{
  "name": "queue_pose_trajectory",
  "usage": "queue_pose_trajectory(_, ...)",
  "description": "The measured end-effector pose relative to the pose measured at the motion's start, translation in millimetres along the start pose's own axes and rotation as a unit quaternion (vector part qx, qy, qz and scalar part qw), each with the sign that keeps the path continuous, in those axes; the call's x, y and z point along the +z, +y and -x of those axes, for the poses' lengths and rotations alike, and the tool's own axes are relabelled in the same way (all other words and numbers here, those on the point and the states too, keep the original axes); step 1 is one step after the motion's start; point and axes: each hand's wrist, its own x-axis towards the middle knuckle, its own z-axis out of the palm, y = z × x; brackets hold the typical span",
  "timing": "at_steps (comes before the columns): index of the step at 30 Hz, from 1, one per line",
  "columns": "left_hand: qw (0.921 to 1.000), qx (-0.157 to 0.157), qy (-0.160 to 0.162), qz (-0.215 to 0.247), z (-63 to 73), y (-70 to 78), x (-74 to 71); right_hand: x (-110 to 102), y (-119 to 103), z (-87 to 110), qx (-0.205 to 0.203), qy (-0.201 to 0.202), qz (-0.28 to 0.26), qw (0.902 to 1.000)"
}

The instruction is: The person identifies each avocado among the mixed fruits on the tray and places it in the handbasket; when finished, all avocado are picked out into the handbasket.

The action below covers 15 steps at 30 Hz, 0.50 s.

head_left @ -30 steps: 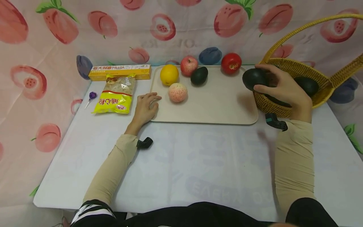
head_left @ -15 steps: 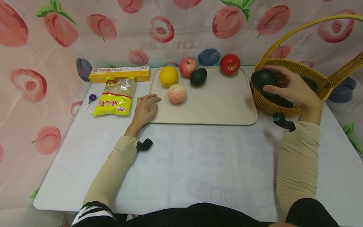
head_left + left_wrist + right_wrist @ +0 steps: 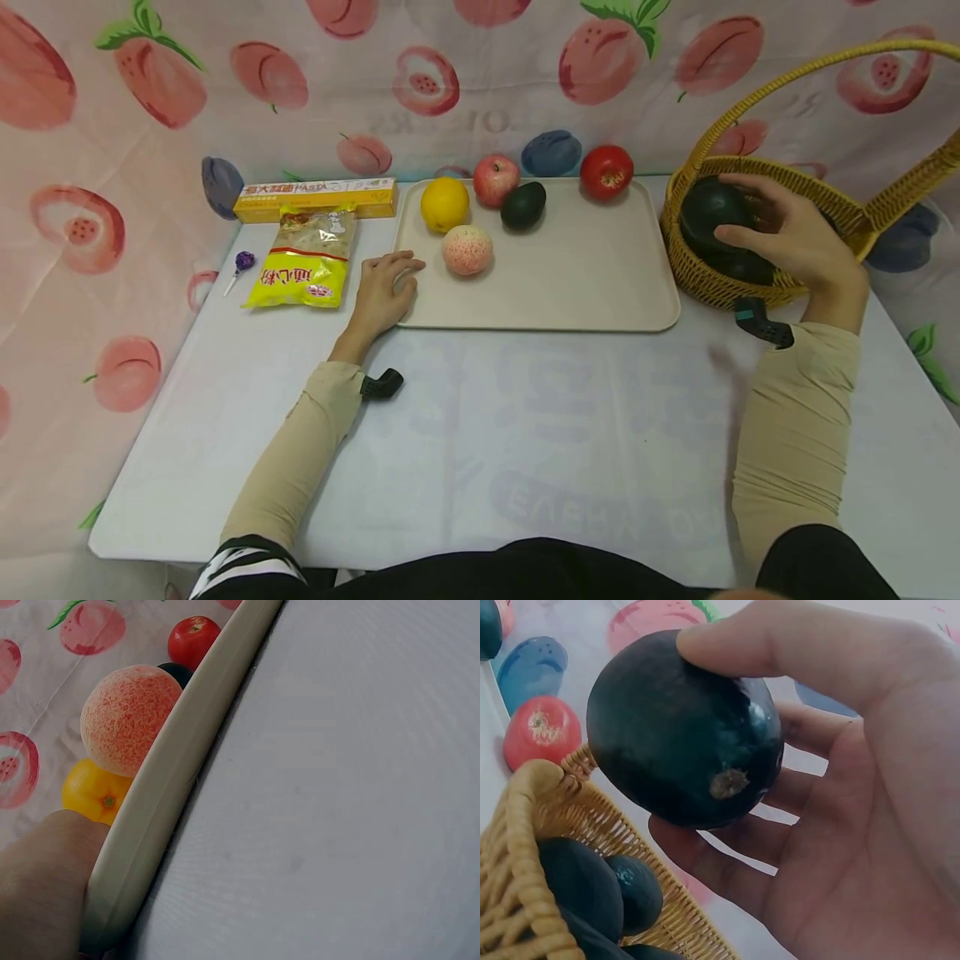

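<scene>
My right hand point(image 3: 798, 237) grips a dark green avocado point(image 3: 712, 212) between thumb and fingers, at the left part of the yellow wicker basket point(image 3: 701, 283). In the right wrist view the avocado point(image 3: 682, 742) shows a brown stem scar and is apart from the dark fruits point(image 3: 581, 881) inside the basket, partly hidden by its wall. My left hand point(image 3: 382, 292) rests on the left edge of the beige tray point(image 3: 585, 283), its fingers loosely bent over the rim. Near its fingertips lies a speckled peach point(image 3: 467, 250).
On the tray also sit an orange point(image 3: 445, 205), an apple point(image 3: 496, 181), another avocado point(image 3: 523, 206) and a tomato point(image 3: 606, 173). To the left lie a pasta box point(image 3: 315, 198), a yellow bag of pasta point(image 3: 303, 258) and a purple lollipop point(image 3: 243, 262). The basket's tall handle point(image 3: 787, 79) arches above it.
My right hand has carried the avocado to the right, from the tray's right edge to the basket. The left hand stays on the tray edge.
</scene>
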Motion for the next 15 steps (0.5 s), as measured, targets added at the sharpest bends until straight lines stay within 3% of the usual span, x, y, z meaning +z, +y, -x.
queue_pose_trajectory(9, 1.0, -0.007, -0.004, 0.0, 0.5, 1.1, 0.0, -2.6, 10.3, 1.0, 0.0, 0.018, -0.028, 0.9994)
queue_pose_trajectory(15, 1.0, -0.005, -0.003, 0.0, 0.5, 0.8, 0.2, -6.1, 14.5, 2.9, 0.035, 0.031, -0.017, 0.9988)
